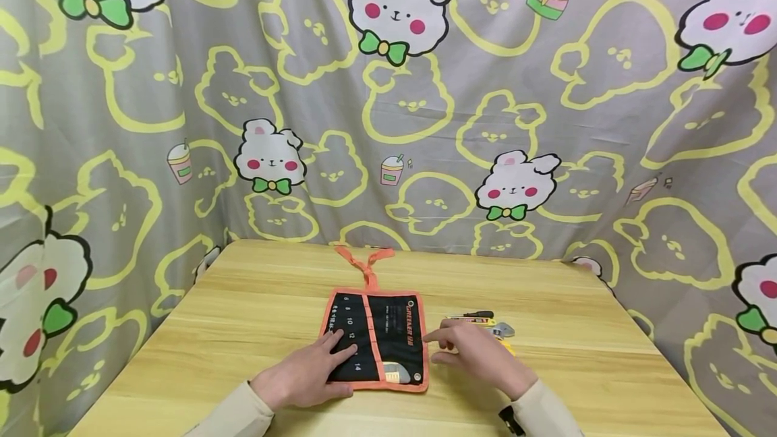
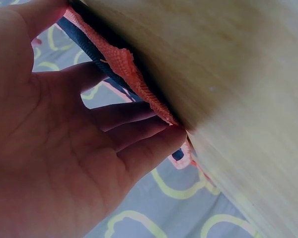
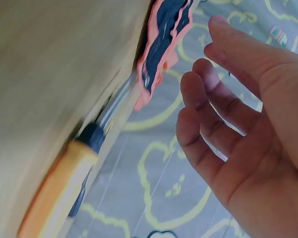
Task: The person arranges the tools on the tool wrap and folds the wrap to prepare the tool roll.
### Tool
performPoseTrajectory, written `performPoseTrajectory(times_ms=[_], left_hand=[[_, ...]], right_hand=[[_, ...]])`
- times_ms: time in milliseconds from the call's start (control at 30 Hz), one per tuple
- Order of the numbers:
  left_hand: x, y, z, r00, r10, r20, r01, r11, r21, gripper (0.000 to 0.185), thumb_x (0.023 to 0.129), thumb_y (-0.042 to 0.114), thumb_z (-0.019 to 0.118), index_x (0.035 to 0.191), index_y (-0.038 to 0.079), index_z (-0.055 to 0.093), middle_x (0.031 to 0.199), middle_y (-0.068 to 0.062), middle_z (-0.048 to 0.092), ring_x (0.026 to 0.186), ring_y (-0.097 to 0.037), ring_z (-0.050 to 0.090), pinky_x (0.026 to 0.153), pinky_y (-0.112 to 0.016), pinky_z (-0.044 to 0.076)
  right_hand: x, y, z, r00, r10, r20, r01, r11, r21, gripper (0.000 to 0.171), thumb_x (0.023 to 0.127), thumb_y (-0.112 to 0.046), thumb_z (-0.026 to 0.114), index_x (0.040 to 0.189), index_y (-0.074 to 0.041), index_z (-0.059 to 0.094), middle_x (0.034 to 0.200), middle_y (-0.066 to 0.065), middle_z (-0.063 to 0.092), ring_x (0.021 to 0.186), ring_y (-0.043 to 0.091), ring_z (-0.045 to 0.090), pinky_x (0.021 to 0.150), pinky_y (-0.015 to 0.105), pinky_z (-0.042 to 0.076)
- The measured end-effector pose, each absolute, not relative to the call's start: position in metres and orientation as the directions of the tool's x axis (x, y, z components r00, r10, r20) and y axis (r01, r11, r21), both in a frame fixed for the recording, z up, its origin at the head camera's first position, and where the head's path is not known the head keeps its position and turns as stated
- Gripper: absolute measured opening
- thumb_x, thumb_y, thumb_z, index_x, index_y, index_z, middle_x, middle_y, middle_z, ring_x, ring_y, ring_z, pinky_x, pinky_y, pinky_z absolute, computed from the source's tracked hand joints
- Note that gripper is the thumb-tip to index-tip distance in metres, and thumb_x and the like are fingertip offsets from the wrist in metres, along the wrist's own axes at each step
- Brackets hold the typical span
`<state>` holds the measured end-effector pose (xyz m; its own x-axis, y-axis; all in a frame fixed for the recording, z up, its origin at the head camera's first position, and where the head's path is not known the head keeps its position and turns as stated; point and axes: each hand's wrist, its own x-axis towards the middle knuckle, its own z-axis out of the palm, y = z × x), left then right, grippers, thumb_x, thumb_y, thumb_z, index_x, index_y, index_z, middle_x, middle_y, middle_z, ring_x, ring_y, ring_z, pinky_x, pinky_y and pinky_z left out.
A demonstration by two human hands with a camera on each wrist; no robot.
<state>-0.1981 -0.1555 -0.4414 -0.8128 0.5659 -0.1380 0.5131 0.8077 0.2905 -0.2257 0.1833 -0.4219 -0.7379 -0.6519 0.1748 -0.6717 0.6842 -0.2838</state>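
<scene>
Tools [image 1: 485, 326] behind right hand [image 1: 479, 353]: too small to ID.

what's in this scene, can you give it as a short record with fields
surface: wooden table
main item: black tool roll with orange edging, laid flat and unrolled, its orange tie at the far end
left hand: flat on the roll's left half, fingers straight
right hand: open, beside the roll's right edge, holding nothing
nearby: hand tools with yellow and black handles, by the right hand
backdrop: grey cartoon-print cloth

Sleeves: long, beige, snug to both wrists
Left hand [image 1: 303, 375]: bare, no rings or glove
Right hand [image 1: 479, 353]: bare
Right wrist: dark strap at the cuff
</scene>
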Motion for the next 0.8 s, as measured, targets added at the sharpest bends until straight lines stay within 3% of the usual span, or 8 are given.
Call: performPoseTrajectory(times_ms=[267, 467, 800], left_hand=[[-0.2, -0.153, -0.442, -0.81, 0.568, -0.147, 0.513, 0.807, 0.291, 0.072, 0.095, 0.055, 0.065, 0.153, 0.016, 0.05, 0.159, -0.027, 0.037, 0.145, -0.045, 0.04, 0.11, -0.059, 0.044], [-0.202, -0.153, -0.443, -0.808, 0.571, -0.146, 0.518, 0.806, 0.285, 0.073, 0.095, 0.057, 0.065, 0.153, 0.016, 0.05, 0.159, -0.027, 0.037, 0.145, -0.044, 0.04, 0.111, -0.058, 0.043], [-0.2, -0.156, -0.443, -0.813, 0.563, -0.146, 0.509, 0.81, 0.291, 0.072, 0.095, 0.056, 0.065, 0.153, 0.016, 0.05, 0.159, -0.027, 0.037, 0.145, -0.044, 0.04, 0.11, -0.058, 0.044]], right_hand=[[-0.225, 0.224, -0.43, -0.744, -0.608, 0.278, -0.664, 0.72, -0.203, 0.03, 0.088, -0.028, 0.081, 0.117, -0.019, 0.077, 0.088, -0.008, 0.061, 0.071, 0.004, 0.053, 0.059, 0.02, 0.043], [-0.22, 0.259, -0.44, -0.77, -0.543, 0.335, -0.609, 0.783, -0.129, 0.033, 0.084, -0.028, 0.085, 0.114, -0.019, 0.077, 0.099, -0.007, 0.064, 0.08, 0.005, 0.058, 0.065, 0.027, 0.051], [-0.219, 0.294, -0.447, -0.802, -0.518, 0.299, -0.573, 0.807, -0.139, 0.024, 0.083, -0.024, 0.085, 0.106, -0.017, 0.078, 0.095, -0.01, 0.058, 0.077, 0.002, 0.052, 0.06, 0.023, 0.047]])
